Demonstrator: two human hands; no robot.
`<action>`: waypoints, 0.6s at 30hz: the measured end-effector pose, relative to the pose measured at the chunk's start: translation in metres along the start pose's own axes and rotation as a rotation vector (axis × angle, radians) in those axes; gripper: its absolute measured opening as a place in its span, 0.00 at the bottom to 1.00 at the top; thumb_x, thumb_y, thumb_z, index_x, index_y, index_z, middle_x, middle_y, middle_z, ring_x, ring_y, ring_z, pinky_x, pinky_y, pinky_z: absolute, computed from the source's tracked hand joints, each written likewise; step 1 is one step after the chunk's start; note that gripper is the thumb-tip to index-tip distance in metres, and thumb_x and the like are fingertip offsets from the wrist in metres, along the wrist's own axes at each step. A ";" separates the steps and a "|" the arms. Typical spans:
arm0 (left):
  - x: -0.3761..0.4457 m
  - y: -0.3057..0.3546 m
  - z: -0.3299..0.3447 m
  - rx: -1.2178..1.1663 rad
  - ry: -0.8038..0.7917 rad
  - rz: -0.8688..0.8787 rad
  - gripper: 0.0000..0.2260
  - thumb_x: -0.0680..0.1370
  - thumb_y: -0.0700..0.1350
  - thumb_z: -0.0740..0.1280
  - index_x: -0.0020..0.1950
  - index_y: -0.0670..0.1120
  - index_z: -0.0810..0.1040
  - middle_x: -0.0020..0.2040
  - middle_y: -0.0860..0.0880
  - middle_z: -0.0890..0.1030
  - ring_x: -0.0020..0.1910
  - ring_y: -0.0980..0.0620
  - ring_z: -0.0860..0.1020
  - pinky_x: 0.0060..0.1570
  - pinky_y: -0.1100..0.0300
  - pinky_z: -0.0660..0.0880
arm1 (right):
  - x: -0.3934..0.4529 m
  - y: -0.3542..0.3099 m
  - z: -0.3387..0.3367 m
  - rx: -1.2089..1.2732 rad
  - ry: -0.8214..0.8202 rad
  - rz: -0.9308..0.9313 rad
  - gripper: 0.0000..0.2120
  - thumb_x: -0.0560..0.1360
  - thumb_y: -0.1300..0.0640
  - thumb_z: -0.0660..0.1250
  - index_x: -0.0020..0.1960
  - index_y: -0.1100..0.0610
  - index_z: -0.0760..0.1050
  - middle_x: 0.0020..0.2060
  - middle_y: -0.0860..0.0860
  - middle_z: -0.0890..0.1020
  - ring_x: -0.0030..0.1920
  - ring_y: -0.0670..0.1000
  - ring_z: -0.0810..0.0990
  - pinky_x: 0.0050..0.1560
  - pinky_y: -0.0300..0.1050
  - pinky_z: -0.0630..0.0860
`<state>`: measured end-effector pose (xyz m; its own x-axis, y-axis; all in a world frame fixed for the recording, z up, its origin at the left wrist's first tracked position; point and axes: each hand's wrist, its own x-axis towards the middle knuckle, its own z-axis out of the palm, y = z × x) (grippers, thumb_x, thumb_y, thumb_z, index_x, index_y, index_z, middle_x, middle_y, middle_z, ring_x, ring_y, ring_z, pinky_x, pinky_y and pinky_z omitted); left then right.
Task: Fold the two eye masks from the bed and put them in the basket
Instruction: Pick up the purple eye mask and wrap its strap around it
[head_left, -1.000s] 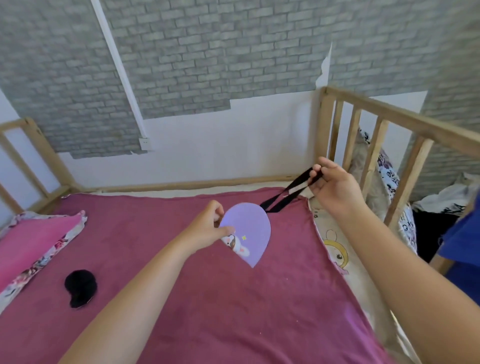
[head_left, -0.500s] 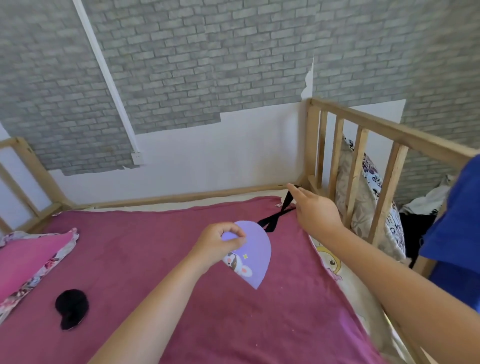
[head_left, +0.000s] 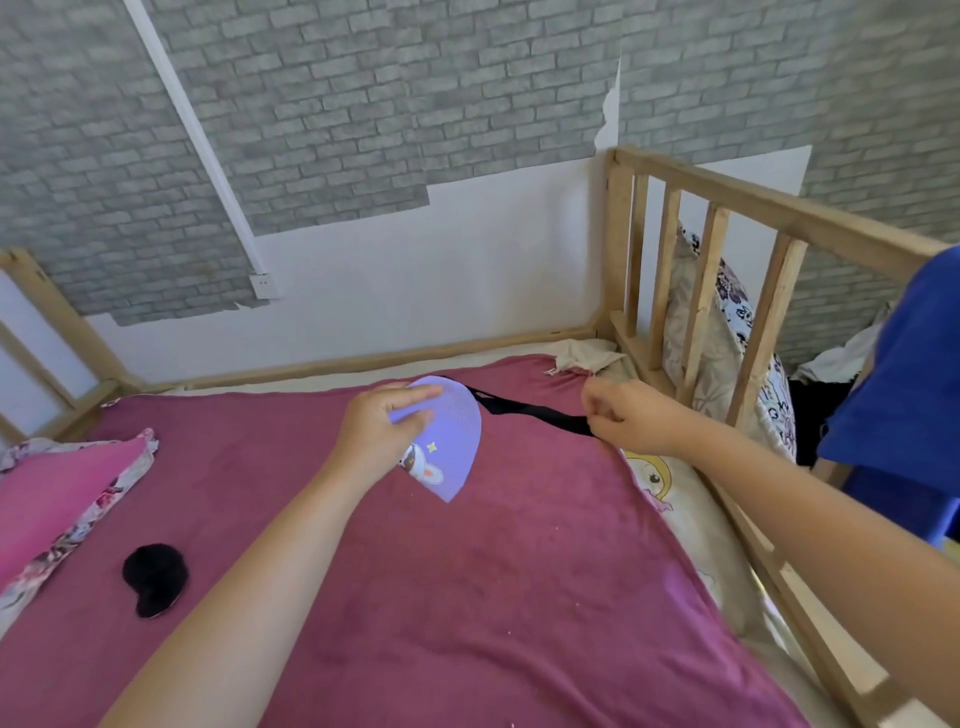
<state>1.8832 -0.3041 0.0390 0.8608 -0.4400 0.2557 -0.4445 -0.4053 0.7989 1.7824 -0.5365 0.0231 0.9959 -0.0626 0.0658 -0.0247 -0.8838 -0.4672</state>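
Both hands lowered: our left hand (head_left: 384, 431) pinches the folded purple mask (head_left: 449, 441), right-hand fingers (head_left: 605, 415) now pinch its strap (head_left: 530, 413) flat; tucking comes next.

- The left hand (head_left: 382, 434) covers the near-left part of the purple eye mask (head_left: 451, 447).
- The strap's (head_left: 524, 411) end vanishes inside the right hand (head_left: 631, 422).
- The pink pillow (head_left: 49, 499) is cut by the left edge.

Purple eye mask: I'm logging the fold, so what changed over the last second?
The right hand brought the black strap down from the air and now pinches it stretched low over the bed. The left hand keeps its grip on the folded purple eye mask. The black eye mask lies untouched on the maroon blanket.
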 end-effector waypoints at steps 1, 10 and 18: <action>0.001 0.000 0.001 0.010 -0.003 -0.006 0.12 0.74 0.34 0.64 0.55 0.44 0.79 0.51 0.54 0.75 0.42 0.75 0.73 0.39 0.84 0.65 | 0.001 0.002 0.001 -0.059 -0.013 -0.008 0.16 0.74 0.66 0.56 0.32 0.50 0.61 0.23 0.43 0.69 0.27 0.46 0.67 0.31 0.39 0.66; 0.002 0.004 0.013 -0.039 -0.054 -0.064 0.13 0.73 0.33 0.63 0.54 0.45 0.80 0.49 0.50 0.77 0.37 0.63 0.77 0.31 0.78 0.70 | -0.017 -0.032 -0.020 0.401 -0.650 -0.401 0.14 0.73 0.64 0.57 0.55 0.62 0.78 0.41 0.40 0.84 0.49 0.32 0.76 0.57 0.28 0.68; -0.012 0.009 0.036 -0.162 -0.037 0.045 0.15 0.72 0.33 0.66 0.48 0.54 0.77 0.43 0.58 0.78 0.37 0.71 0.75 0.40 0.80 0.70 | 0.015 -0.024 -0.023 0.731 0.618 -0.158 0.24 0.76 0.71 0.51 0.67 0.51 0.63 0.58 0.50 0.78 0.29 0.38 0.78 0.32 0.29 0.72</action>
<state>1.8595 -0.3313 0.0238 0.8301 -0.4849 0.2754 -0.4340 -0.2517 0.8650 1.7963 -0.5267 0.0556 0.7563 -0.3846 0.5293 0.3739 -0.4098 -0.8320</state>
